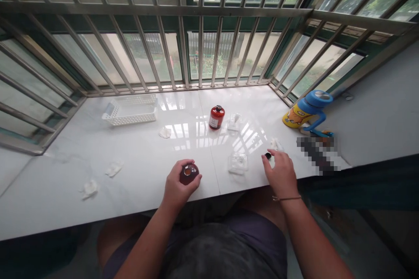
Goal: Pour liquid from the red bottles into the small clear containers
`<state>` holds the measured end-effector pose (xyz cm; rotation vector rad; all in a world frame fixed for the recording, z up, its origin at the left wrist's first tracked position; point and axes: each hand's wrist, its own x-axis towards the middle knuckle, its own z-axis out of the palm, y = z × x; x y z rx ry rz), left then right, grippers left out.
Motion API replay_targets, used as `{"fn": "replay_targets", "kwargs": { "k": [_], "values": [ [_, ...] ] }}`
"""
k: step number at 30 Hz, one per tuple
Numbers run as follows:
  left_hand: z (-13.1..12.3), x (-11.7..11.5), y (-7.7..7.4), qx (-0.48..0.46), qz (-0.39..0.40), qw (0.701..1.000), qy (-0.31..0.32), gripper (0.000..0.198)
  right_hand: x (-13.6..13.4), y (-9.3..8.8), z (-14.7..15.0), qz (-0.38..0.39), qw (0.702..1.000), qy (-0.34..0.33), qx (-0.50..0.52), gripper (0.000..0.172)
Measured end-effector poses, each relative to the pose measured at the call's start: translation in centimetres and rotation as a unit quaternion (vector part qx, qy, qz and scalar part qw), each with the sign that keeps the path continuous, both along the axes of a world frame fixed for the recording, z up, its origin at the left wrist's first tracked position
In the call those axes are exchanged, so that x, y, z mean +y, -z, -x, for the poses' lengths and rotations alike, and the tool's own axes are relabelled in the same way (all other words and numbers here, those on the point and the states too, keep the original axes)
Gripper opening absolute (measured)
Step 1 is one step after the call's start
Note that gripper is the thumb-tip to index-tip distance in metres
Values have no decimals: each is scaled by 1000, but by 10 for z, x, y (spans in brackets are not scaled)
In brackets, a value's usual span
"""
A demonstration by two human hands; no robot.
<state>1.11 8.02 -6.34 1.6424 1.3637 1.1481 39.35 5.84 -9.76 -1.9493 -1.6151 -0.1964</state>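
Note:
My left hand [176, 185] is wrapped round a small dark red bottle [189, 173] with its mouth uncovered, standing on the white sill [137, 161] near the front edge. My right hand [281, 173] is closed, pinching a small black cap [268, 155] at its fingertips. Between the two hands stands a clear glass container [238, 163]. Farther back stands a second red bottle [216, 117] with a label and a black cap, and a clear glass piece [235, 122] sits just right of it.
A white plastic basket [131, 110] sits at the back left. Crumpled white tissues [89, 188] lie on the left and near the middle [164, 132]. A yellow and blue kids' bottle [306, 113] lies on the right. Metal window bars [199, 48] close off the back.

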Motion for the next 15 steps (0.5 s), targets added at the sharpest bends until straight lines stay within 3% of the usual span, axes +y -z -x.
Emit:
{"fn": "replay_targets", "kwargs": {
  "k": [4,8,11,15],
  "values": [
    [-3,-2,1,4,-2,1000,-13,40,17,27,-33,78,995,55,-21,45],
    [-3,-3,0,11,2,1000,-15,41,23,38,-40,82,995,57,12,38],
    [-4,-3,-1,12,0,1000,-20,41,24,29,-33,61,995,62,38,40],
    [-6,-5,-3,8,4,1000,-25,41,17,-7,-5,-35,991,6,127,39]
  ]
}}
